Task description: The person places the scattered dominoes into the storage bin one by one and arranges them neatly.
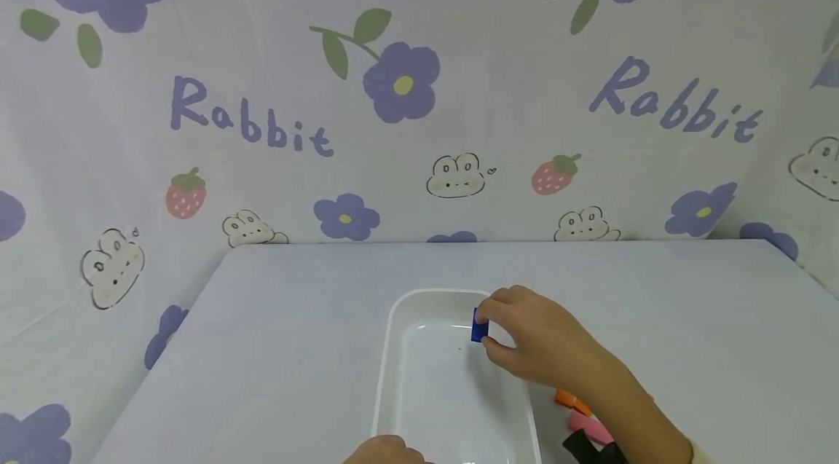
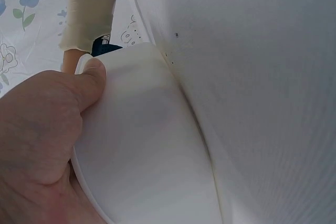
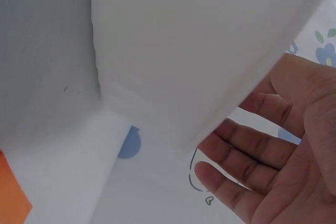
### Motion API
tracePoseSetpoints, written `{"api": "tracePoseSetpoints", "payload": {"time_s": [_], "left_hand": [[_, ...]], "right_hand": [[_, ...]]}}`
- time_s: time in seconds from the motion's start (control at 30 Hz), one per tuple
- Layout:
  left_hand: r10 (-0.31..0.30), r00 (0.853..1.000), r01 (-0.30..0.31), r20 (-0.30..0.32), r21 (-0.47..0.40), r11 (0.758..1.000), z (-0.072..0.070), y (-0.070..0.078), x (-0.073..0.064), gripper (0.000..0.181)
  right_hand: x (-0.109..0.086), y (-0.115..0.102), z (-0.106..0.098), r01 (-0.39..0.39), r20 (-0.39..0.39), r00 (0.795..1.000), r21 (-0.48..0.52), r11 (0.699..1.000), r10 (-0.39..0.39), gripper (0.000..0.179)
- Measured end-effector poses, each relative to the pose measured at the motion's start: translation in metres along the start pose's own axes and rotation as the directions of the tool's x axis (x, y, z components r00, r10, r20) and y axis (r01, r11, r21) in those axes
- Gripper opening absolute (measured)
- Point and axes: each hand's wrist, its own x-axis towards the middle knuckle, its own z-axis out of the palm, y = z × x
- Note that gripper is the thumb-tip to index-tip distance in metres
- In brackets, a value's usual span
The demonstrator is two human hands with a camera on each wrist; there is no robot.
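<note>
Between thumb and fingers, my right hand (image 1: 527, 336) pinches a small blue block (image 1: 479, 325) over the far right part of a white tray (image 1: 385, 362). In the right wrist view, the tray's outer wall (image 3: 178, 40) covers the block and some fingertips of my right hand (image 3: 283, 145). At the tray's near edge, my left hand (image 1: 385, 451) shows only in part. The left wrist view has my left hand (image 2: 42, 129) gripping the rim, thumb laid over it against the outer wall (image 2: 142, 129).
Right of the tray, partly behind my right forearm, lie an orange block (image 1: 569, 400), a pink block (image 1: 588, 425) and a black piece (image 1: 582, 446). The white table (image 1: 282, 333) ends against a printed cloth (image 1: 387, 165) at the back.
</note>
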Motion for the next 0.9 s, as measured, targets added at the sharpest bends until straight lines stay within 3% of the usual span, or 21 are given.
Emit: {"api": "tracePoseSetpoints", "payload": {"time_s": [0.17, 0.27, 0.43, 0.6, 0.9], "left_hand": [[0.029, 0.998, -0.029, 0.062, -0.004, 1.0, -0.004, 0.0, 0.004, 0.008], [0.059, 0.993, -0.063, 0.103, 0.037, 0.997, -0.008, 0.0, 0.006, 0.008], [0.03, 0.989, -0.035, 0.148, 0.031, 0.999, -0.012, -0.001, 0.007, 0.008], [0.028, 0.987, -0.031, 0.158, 0.016, 0.999, -0.012, -0.002, 0.006, 0.007], [0.068, 0.988, -0.073, 0.137, 0.032, 0.997, -0.008, -0.005, 0.002, 0.008]], "right_hand": [[0.004, 0.0, 0.007, 0.05, 0.003, 0.999, 0.034, 0.998, -0.05, 0.012], [0.008, 0.001, 0.012, 0.078, 0.007, 0.997, 0.044, 0.996, -0.079, 0.01], [0.015, 0.0, 0.021, 0.096, 0.032, 0.995, 0.061, 0.994, -0.098, 0.011], [0.022, -0.002, 0.029, 0.074, 0.088, 0.993, 0.092, 0.993, -0.082, 0.012], [0.029, -0.007, 0.039, 0.107, 0.095, 0.989, 0.083, 0.991, -0.115, 0.014]]}}
